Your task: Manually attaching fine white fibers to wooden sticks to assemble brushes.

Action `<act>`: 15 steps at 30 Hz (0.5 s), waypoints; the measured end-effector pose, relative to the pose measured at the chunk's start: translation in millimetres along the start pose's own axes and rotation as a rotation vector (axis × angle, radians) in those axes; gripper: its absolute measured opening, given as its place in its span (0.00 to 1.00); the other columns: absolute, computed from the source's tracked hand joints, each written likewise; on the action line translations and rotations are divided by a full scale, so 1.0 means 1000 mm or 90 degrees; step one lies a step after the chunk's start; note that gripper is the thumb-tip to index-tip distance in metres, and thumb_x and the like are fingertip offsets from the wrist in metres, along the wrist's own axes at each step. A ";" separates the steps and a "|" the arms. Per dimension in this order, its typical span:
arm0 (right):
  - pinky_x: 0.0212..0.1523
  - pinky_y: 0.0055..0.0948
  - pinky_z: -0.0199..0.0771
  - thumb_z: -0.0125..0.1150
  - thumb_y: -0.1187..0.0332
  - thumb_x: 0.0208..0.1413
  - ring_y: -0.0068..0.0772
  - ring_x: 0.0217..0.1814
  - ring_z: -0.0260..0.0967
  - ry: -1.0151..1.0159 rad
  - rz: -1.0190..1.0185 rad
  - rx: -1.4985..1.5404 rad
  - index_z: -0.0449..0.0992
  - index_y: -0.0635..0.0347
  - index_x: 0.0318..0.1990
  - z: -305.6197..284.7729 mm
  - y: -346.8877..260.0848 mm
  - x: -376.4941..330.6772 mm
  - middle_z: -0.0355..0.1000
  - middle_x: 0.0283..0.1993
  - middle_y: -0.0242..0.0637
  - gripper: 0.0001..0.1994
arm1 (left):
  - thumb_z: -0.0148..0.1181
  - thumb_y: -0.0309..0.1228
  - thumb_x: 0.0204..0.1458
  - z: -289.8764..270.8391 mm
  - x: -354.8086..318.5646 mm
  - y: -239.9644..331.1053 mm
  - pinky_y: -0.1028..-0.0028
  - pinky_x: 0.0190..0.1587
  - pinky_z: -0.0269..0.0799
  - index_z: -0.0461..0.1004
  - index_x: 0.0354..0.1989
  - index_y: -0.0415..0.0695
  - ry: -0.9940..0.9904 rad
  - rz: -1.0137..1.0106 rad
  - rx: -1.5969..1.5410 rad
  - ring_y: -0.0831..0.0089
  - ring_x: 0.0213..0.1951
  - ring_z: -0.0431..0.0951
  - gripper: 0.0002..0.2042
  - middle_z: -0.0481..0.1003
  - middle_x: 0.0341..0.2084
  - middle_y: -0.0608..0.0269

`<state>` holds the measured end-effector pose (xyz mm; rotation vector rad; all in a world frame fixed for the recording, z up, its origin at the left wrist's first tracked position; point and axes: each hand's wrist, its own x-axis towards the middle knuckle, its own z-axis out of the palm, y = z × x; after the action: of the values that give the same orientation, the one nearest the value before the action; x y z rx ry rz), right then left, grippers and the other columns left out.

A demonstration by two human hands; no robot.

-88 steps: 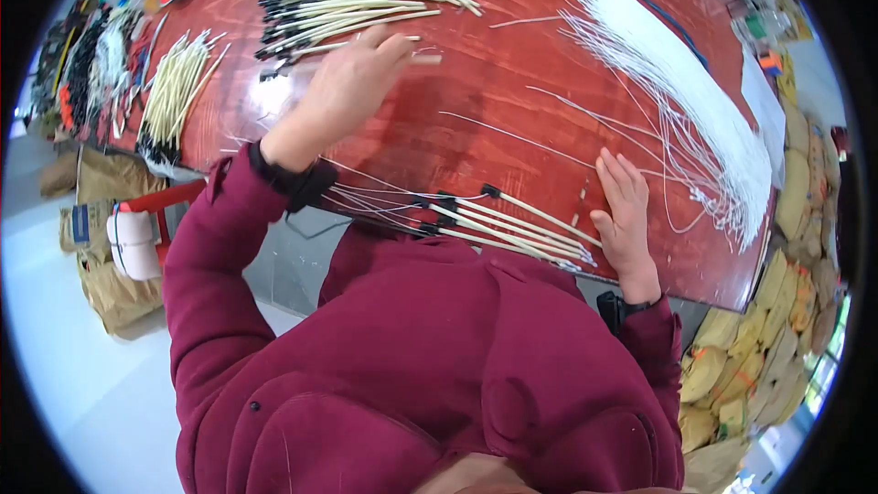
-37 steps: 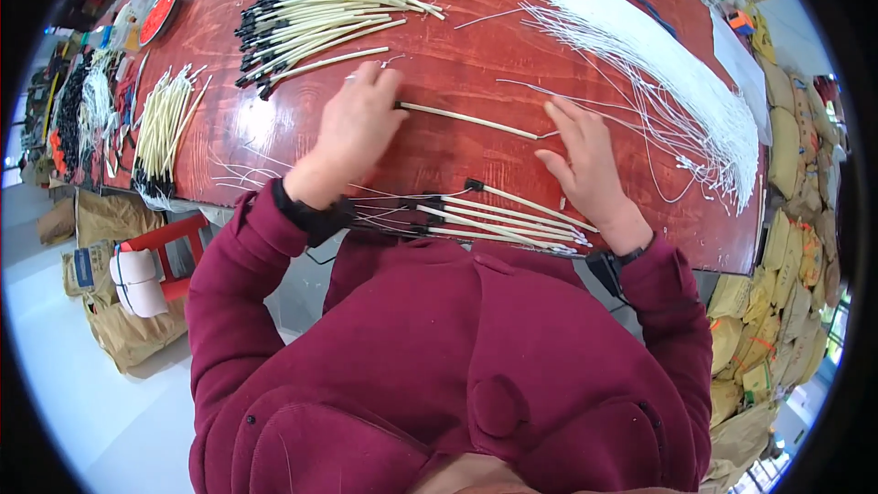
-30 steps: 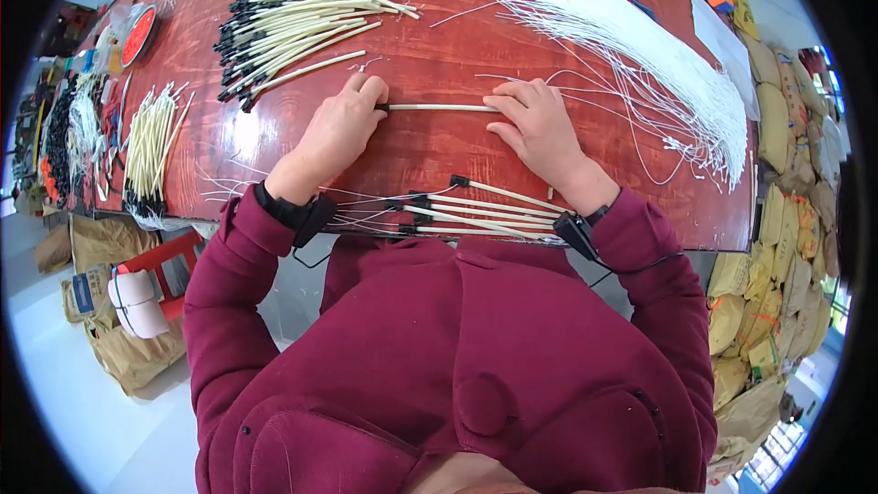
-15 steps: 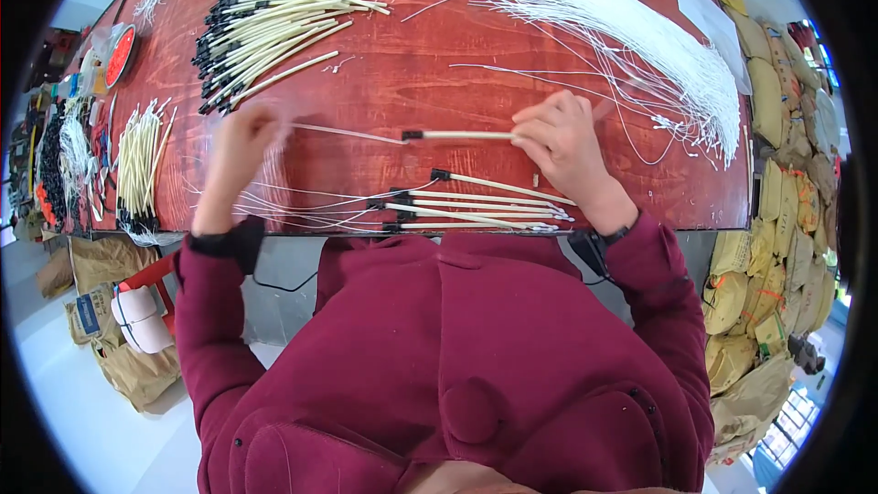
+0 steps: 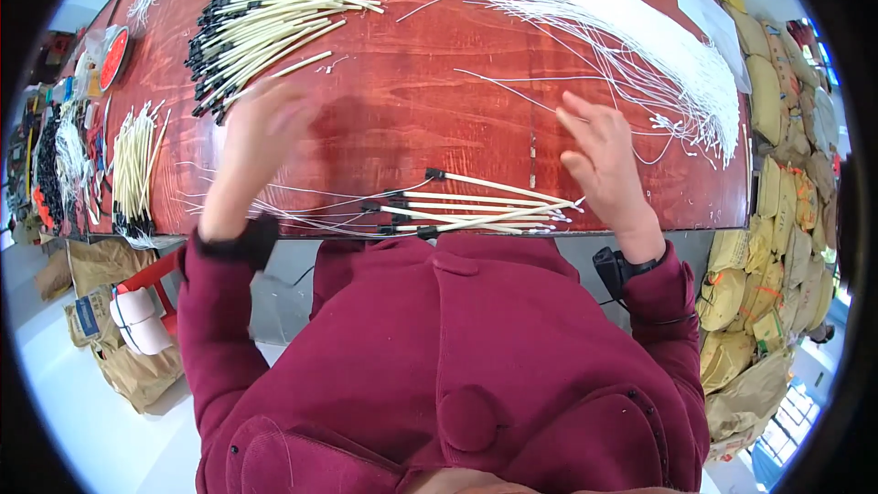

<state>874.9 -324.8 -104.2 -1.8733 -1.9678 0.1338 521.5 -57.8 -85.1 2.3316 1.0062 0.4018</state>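
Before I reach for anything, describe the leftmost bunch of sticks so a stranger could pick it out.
Start at the red table and look left past the left hand. Near the table's front edge lies a small bunch of cream sticks. Unlike the larger pile, with black ends at its left, its black ends point toward the person's side.

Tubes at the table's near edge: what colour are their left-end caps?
The left-end caps are black, seen best in the head view.

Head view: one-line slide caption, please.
Left hand blurred, right hand near white strands, black-ended cream rods on a red table.
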 end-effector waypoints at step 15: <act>0.72 0.47 0.53 0.51 0.45 0.67 0.51 0.73 0.56 -0.065 0.077 -0.083 0.66 0.68 0.67 0.038 0.007 -0.008 0.60 0.74 0.43 0.34 | 0.63 0.29 0.54 0.101 0.057 0.031 0.54 0.41 0.74 0.74 0.37 0.41 -0.134 0.268 0.056 0.48 0.39 0.78 0.07 0.75 0.35 0.52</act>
<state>867.7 -323.5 -142.4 -2.1084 -1.9718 0.1426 625.5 -71.1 -143.5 2.5996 0.4382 0.2672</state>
